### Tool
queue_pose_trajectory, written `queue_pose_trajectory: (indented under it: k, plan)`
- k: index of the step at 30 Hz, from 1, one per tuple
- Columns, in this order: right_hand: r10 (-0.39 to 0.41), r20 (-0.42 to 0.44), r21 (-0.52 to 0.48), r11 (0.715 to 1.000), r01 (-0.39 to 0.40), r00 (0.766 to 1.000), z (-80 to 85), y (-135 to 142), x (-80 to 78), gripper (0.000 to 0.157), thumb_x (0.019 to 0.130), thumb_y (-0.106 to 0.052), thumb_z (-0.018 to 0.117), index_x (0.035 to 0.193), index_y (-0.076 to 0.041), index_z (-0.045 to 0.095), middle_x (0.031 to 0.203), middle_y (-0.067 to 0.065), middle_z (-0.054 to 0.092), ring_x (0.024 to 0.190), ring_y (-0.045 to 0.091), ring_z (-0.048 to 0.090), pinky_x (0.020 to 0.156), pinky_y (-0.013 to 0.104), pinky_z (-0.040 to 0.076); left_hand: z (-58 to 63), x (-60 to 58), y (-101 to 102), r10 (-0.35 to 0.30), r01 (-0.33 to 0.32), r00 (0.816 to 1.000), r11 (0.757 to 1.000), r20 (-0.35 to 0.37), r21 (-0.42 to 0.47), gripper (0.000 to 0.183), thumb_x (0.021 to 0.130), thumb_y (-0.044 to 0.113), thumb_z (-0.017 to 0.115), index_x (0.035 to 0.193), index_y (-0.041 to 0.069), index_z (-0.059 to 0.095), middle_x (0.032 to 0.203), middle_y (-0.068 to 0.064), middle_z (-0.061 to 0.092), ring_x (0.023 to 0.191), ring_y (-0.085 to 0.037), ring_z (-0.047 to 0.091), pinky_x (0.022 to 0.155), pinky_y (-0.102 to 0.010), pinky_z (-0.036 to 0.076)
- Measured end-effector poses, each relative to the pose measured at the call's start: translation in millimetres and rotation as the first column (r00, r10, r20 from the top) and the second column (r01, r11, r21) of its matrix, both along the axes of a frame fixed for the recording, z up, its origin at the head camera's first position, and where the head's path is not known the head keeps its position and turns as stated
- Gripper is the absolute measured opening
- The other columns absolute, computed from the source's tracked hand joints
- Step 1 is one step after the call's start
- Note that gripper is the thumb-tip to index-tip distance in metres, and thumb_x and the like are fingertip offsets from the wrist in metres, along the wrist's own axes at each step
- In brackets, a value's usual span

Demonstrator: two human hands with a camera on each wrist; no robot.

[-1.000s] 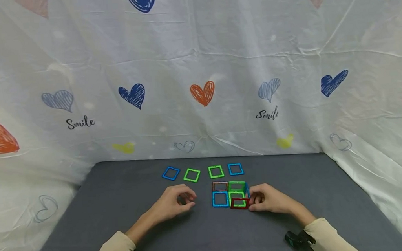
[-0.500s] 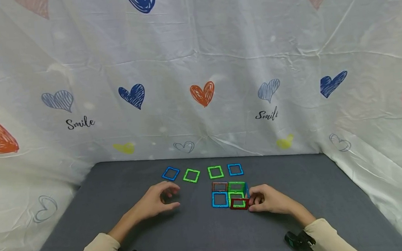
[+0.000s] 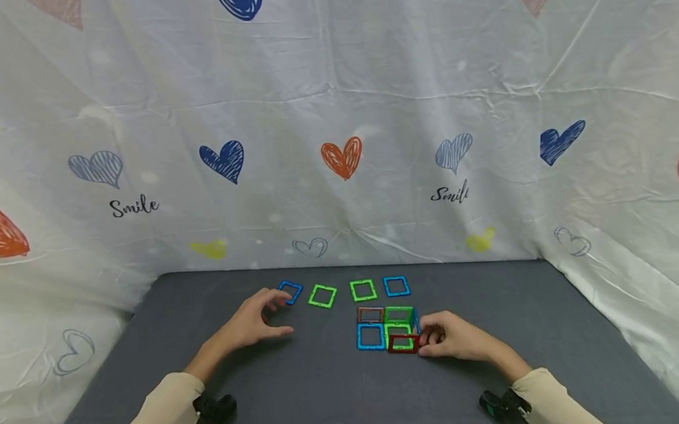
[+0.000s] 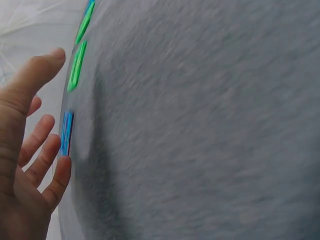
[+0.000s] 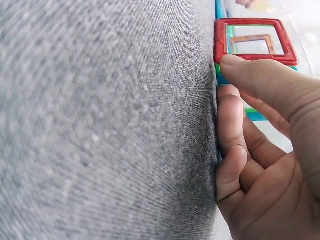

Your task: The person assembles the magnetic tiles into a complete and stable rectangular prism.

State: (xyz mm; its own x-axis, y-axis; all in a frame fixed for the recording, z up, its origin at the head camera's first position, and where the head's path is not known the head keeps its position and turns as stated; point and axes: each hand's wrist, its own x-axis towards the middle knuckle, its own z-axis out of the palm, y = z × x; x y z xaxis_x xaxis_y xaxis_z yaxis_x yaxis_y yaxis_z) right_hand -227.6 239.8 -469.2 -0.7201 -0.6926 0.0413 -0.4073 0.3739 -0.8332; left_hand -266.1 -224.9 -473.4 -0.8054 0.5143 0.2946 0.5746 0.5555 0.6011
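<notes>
My left hand point(image 3: 258, 319) reaches over the table with thumb and fingers spread, holding nothing. Its fingertips hover at a blue square magnetic tile point(image 3: 291, 292), partly covering it in the head view. My right hand point(image 3: 460, 339) pinches the right corner of an upright red magnetic tile point(image 3: 404, 344), thumb point(image 5: 232, 60) on its edge. Behind that tile lies a green tile point(image 3: 388, 328); a green one point(image 3: 399, 314) and a blue one point(image 3: 416, 320) stand around it. A blue tile point(image 3: 371, 348) and a brownish-red tile point(image 3: 370, 309) adjoin on the left.
Along the back of the grey table point(image 3: 330, 399) lie two loose green tiles, the left one point(image 3: 323, 296) and the right one point(image 3: 363, 290), plus another blue tile point(image 3: 396, 286). A white curtain point(image 3: 283, 110) with printed hearts hangs behind.
My left hand has moved away from the joined tiles, leftward and then toward the back, to the far-left blue tile, its fingers spreading. The right hand has stayed in place on the red tile.
</notes>
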Motion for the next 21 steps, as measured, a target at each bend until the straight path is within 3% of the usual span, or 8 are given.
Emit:
queue_pose_trajectory:
  k: [7,21]
  plan:
    - [0.003,-0.016,0.002,1.0,-0.003,1.0,0.1,0.7,-0.5,0.01,0.092,-0.011,0.078,0.096,-0.008,0.069,0.087,0.004,0.066,0.068,0.014,0.061,0.06,0.025,0.05,-1.2,-21.0,-9.4,0.07,-0.07,0.997,0.998,0.021,0.004,0.07,0.079,0.034,0.09,0.135,0.006,0.06,0.119,-0.013,0.058,0.103,-0.034,0.059,0.088,-0.055,0.048]
    - [0.004,-0.013,0.009,1.0,-0.004,1.0,-1.0,0.2,-0.7,0.01,0.092,-0.01,0.078,0.094,-0.008,0.067,0.086,0.004,0.066,0.068,0.015,0.062,0.06,0.025,0.049,0.7,-45.8,-10.9,0.13,-0.129,0.991,0.991,0.03,-0.033,0.054,0.079,0.028,0.091,0.123,0.005,0.069,0.108,-0.013,0.063,0.097,-0.034,0.06,0.085,-0.053,0.049]
